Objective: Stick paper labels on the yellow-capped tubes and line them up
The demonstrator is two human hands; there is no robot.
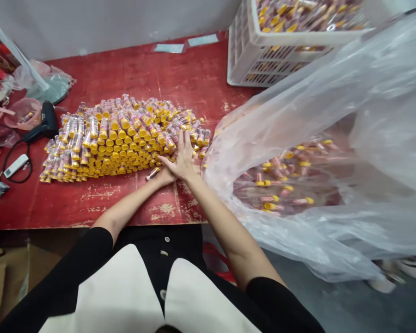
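Observation:
A large pile of small clear tubes with yellow caps (119, 145) lies stacked on the red table, many caps facing me. My right hand (183, 159) rests against the right end of the pile, its fingers stretched out and its thumb pointing left. Below it, my left hand (168, 176) crosses under the right one at the pile's front edge, and its fingers are mostly hidden. One loose capped tube (153, 174) lies just left of my left hand.
A big clear plastic bag (229, 173) with more capped tubes opens at the right. Behind it stands a white crate (244, 55) full of tubes. At the left are a barcode scanner (49, 119), a pink basket (33, 108) and a lamp base (53, 90). The red table's (125, 206) front edge is near my body.

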